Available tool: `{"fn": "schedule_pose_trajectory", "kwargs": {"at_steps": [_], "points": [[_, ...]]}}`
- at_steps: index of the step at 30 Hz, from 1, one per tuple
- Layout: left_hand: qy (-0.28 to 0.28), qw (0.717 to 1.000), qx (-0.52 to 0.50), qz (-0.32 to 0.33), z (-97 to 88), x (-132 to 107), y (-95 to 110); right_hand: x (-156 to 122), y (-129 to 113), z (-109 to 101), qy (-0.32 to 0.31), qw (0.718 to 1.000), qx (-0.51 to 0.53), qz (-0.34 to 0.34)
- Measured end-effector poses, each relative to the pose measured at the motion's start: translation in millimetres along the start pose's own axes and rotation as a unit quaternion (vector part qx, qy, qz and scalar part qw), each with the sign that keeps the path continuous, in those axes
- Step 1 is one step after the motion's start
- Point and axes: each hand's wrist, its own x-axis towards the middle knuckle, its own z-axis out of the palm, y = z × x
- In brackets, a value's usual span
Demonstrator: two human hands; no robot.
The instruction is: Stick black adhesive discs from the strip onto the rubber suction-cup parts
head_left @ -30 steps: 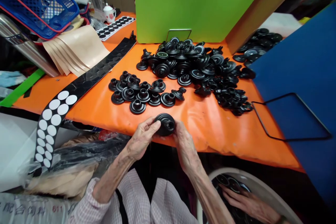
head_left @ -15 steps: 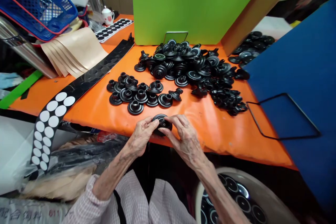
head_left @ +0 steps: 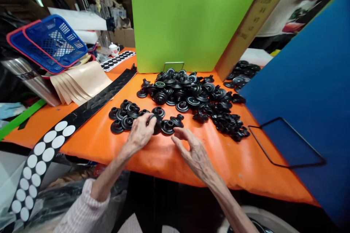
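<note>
My left hand is closed around the edge of a black round stepped disc, which is tilted on its side over the near group. The stepped side of the disc is mostly hidden by my fingers. Just to the right, my right hand is open, thumb and fingers apart, with nothing in it. It is nearest to a black disc with a short neck lying tipped at the group's right end. Several like it, such as a necked disc at the left, stand with their necks up.
Behind lies a larger heap of black discs, with small black knob-like pieces at its right. A green board and a blue board stand around the orange table. A strip of white round stickers hangs off the left edge.
Both hands have moved forward from the table's front edge. My left hand now holds a disc over the near group; my right hand has let go and opened. The view has tilted up.
</note>
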Motion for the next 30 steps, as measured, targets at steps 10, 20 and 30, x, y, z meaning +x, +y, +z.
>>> {"fn": "schedule_pose_trajectory", "kwargs": {"at_steps": [10,20,30], "points": [[0.059,0.938,0.340,-0.036,-35.3,82.2,-8.2,39.5,81.4,-64.8,0.093,0.955,-0.279,0.033],[0.011,0.936,0.348,0.055,-6.7,128.9,-1.3,75.8,127.5,-72.4,0.036,0.939,-0.342,0.006],[-0.022,0.971,0.223,0.088,28.3,148.3,-8.6,26.2,86.8,-83.7,-0.050,0.990,0.002,0.134]]}}
